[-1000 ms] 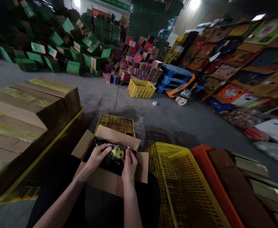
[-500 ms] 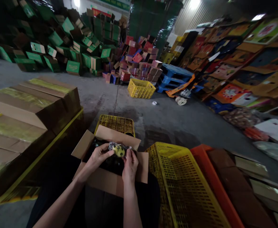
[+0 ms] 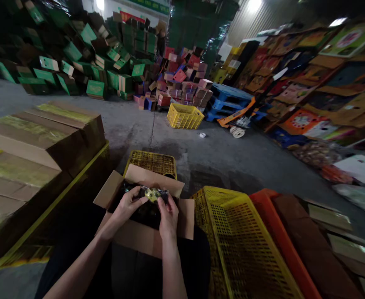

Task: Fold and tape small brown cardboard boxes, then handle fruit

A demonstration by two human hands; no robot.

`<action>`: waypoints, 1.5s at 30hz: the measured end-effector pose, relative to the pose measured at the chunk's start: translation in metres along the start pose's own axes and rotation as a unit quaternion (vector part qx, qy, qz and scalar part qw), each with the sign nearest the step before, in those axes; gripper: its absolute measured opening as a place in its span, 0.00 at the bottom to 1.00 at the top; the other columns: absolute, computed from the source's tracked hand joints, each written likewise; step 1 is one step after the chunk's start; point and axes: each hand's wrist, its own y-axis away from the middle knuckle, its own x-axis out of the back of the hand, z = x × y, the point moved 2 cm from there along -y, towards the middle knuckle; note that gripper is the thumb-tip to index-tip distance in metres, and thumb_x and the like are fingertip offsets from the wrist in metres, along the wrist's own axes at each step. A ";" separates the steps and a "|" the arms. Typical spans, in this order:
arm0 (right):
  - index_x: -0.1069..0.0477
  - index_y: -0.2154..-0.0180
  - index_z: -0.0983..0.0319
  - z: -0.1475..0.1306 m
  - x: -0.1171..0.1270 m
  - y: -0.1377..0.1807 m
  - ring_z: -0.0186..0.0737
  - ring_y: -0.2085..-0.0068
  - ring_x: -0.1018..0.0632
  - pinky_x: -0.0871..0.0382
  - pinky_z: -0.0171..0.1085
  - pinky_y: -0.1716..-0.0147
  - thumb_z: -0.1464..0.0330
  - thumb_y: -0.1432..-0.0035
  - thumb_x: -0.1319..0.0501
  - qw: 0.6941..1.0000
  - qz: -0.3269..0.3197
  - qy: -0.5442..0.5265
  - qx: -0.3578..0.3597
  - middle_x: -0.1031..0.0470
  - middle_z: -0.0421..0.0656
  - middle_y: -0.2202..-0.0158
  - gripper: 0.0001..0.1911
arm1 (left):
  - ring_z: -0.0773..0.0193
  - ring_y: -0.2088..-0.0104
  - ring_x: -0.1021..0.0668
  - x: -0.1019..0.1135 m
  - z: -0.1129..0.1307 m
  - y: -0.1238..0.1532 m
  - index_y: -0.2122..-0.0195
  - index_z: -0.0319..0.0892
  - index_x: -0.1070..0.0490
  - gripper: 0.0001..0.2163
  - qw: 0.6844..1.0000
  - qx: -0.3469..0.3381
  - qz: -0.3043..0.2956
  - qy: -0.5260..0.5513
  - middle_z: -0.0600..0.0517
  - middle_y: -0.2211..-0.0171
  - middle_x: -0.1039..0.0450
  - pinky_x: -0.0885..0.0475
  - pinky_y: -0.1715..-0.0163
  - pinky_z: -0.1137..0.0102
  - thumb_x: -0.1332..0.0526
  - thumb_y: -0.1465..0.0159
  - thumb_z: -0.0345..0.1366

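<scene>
A small packet (image 3: 153,194) in clear, shiny wrap, yellow-green in the middle and dark at its ends, is stretched between my two hands. My left hand (image 3: 128,206) pinches its left end with thumb and fingers. At the right end, my right hand (image 3: 169,216) grips it the same way. Both hands are over an open cardboard box (image 3: 140,240) with its flaps folded out. Inside the box lie dark, glossy contents (image 3: 145,215), too dim to make out, partly covered by my hands.
Taped cartons (image 3: 42,128) sit in a yellow crate on the left. To the right stand a yellow crate (image 3: 215,224) and an orange crate (image 3: 263,197). Another yellow crate (image 3: 153,160) is just behind the box. Farther back are a pallet jack (image 3: 241,114) and heaped green boxes (image 3: 95,88).
Both hands have lowered the packet slightly, turning it a little so it lies more level. The right hand has shifted its fingers on the packet's end. The box has stayed put.
</scene>
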 end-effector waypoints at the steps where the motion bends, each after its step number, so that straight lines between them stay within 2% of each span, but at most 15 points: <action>1: 0.25 0.44 0.60 -0.001 0.000 0.000 0.52 0.43 0.24 0.30 0.47 0.42 0.57 0.49 0.28 1.000 -0.007 0.001 0.003 0.22 0.47 0.44 0.32 | 0.53 0.53 0.21 0.000 -0.001 -0.001 0.47 0.39 0.29 0.23 1.000 0.004 0.003 0.010 0.46 0.55 0.22 0.28 0.51 0.64 0.32 0.40 0.46; 4: 0.23 0.46 0.59 -0.005 -0.001 0.001 0.53 0.44 0.23 0.29 0.48 0.43 0.55 0.48 0.29 1.000 -0.022 0.012 0.005 0.21 0.47 0.47 0.29 | 0.52 0.51 0.21 0.000 -0.006 -0.002 0.35 0.40 0.40 0.37 1.000 0.010 0.012 0.024 0.45 0.54 0.22 0.29 0.49 0.61 0.29 0.43 0.45; 6: 0.22 0.47 0.59 -0.007 -0.001 0.003 0.53 0.45 0.22 0.28 0.48 0.44 0.55 0.48 0.29 1.000 -0.024 0.011 0.000 0.20 0.47 0.48 0.28 | 0.52 0.51 0.21 0.000 -0.007 -0.001 0.32 0.41 0.44 0.41 1.000 0.009 0.011 0.020 0.46 0.53 0.22 0.28 0.48 0.61 0.28 0.44 0.45; 11: 0.22 0.49 0.59 -0.009 -0.002 0.006 0.51 0.47 0.21 0.23 0.44 0.52 0.54 0.45 0.31 0.999 0.007 -0.018 -0.028 0.20 0.47 0.47 0.25 | 0.51 0.49 0.22 0.002 -0.005 0.002 0.32 0.43 0.45 0.39 1.000 0.009 0.025 0.017 0.44 0.47 0.26 0.27 0.48 0.61 0.31 0.41 0.47; 15: 0.21 0.52 0.61 -0.014 -0.006 0.007 0.49 0.51 0.20 0.22 0.43 0.55 0.53 0.44 0.32 0.999 -0.025 -0.027 -0.022 0.19 0.47 0.52 0.23 | 0.51 0.46 0.23 0.001 -0.003 0.004 0.29 0.44 0.52 0.38 0.999 -0.002 0.032 0.021 0.43 0.46 0.27 0.29 0.46 0.60 0.36 0.35 0.48; 18: 0.24 0.47 0.60 -0.016 -0.007 0.007 0.51 0.48 0.21 0.22 0.45 0.53 0.53 0.43 0.32 0.999 -0.040 -0.022 -0.021 0.21 0.48 0.48 0.26 | 0.51 0.44 0.25 0.001 -0.003 0.004 0.29 0.44 0.52 0.36 0.999 -0.003 0.044 0.014 0.42 0.44 0.29 0.31 0.43 0.58 0.38 0.33 0.48; 22: 0.38 0.34 0.52 -0.021 -0.011 0.012 0.51 0.38 0.28 0.30 0.50 0.42 0.58 0.44 0.30 0.995 -0.100 -0.013 0.021 0.30 0.46 0.37 0.38 | 0.51 0.41 0.28 0.002 -0.002 0.003 0.31 0.44 0.48 0.33 0.997 -0.005 0.079 -0.009 0.42 0.39 0.34 0.35 0.40 0.57 0.40 0.32 0.49; 24: 0.43 0.32 0.48 -0.024 -0.014 0.014 0.49 0.35 0.32 0.34 0.50 0.38 0.62 0.46 0.28 0.989 -0.144 0.003 0.043 0.34 0.43 0.34 0.43 | 0.51 0.40 0.29 0.002 0.000 0.003 0.33 0.45 0.45 0.31 0.995 -0.007 0.099 -0.018 0.42 0.37 0.36 0.34 0.40 0.58 0.39 0.33 0.50; 25: 0.42 0.33 0.47 -0.025 -0.015 0.015 0.49 0.34 0.33 0.35 0.50 0.38 0.63 0.46 0.28 0.986 -0.161 0.018 0.048 0.35 0.42 0.33 0.42 | 0.50 0.40 0.28 0.002 0.001 0.003 0.33 0.44 0.43 0.31 0.994 -0.005 0.105 -0.020 0.42 0.38 0.35 0.34 0.41 0.59 0.38 0.34 0.50; 27: 0.32 0.38 0.50 -0.024 -0.014 0.014 0.50 0.35 0.32 0.35 0.49 0.38 0.63 0.45 0.29 0.983 -0.170 0.056 0.046 0.32 0.43 0.35 0.33 | 0.51 0.43 0.26 0.001 0.003 0.003 0.34 0.44 0.43 0.32 0.994 0.005 0.107 -0.014 0.42 0.42 0.31 0.31 0.43 0.59 0.37 0.35 0.51; 30: 0.25 0.45 0.55 -0.019 -0.010 0.010 0.52 0.39 0.27 0.35 0.51 0.37 0.61 0.44 0.30 0.986 -0.136 0.090 0.040 0.25 0.45 0.41 0.24 | 0.50 0.46 0.23 0.000 0.005 0.003 0.32 0.43 0.46 0.37 0.995 0.010 0.092 0.026 0.42 0.45 0.27 0.29 0.45 0.59 0.35 0.37 0.50; 34: 0.26 0.45 0.54 -0.013 -0.006 0.005 0.53 0.40 0.27 0.35 0.53 0.38 0.61 0.44 0.31 0.989 -0.114 0.079 0.044 0.27 0.45 0.40 0.25 | 0.48 0.43 0.25 -0.001 0.002 0.001 0.31 0.43 0.47 0.42 0.996 -0.003 0.057 0.070 0.41 0.40 0.30 0.30 0.42 0.57 0.29 0.43 0.46; 39: 0.24 0.48 0.53 -0.015 -0.008 0.004 0.52 0.32 0.36 0.38 0.50 0.35 0.64 0.46 0.30 0.985 -0.120 0.089 0.087 0.39 0.41 0.31 0.22 | 0.47 0.41 0.26 0.002 -0.009 -0.002 0.36 0.42 0.35 0.36 0.996 0.011 0.040 0.074 0.43 0.41 0.28 0.32 0.40 0.56 0.27 0.45 0.44; 42: 0.27 0.44 0.53 -0.015 -0.008 0.005 0.52 0.34 0.33 0.38 0.52 0.36 0.63 0.45 0.31 0.983 -0.134 0.096 0.078 0.33 0.43 0.35 0.26 | 0.48 0.47 0.22 0.003 -0.010 -0.002 0.43 0.40 0.28 0.29 0.998 0.013 0.013 0.055 0.44 0.47 0.23 0.29 0.43 0.57 0.27 0.45 0.44; 45: 0.32 0.39 0.54 -0.016 -0.008 0.006 0.52 0.36 0.30 0.38 0.54 0.36 0.61 0.43 0.31 0.981 -0.148 0.110 0.064 0.29 0.44 0.38 0.31 | 0.49 0.49 0.21 0.003 -0.006 0.000 0.45 0.41 0.26 0.25 0.999 0.003 -0.022 0.032 0.44 0.49 0.23 0.27 0.46 0.57 0.29 0.43 0.43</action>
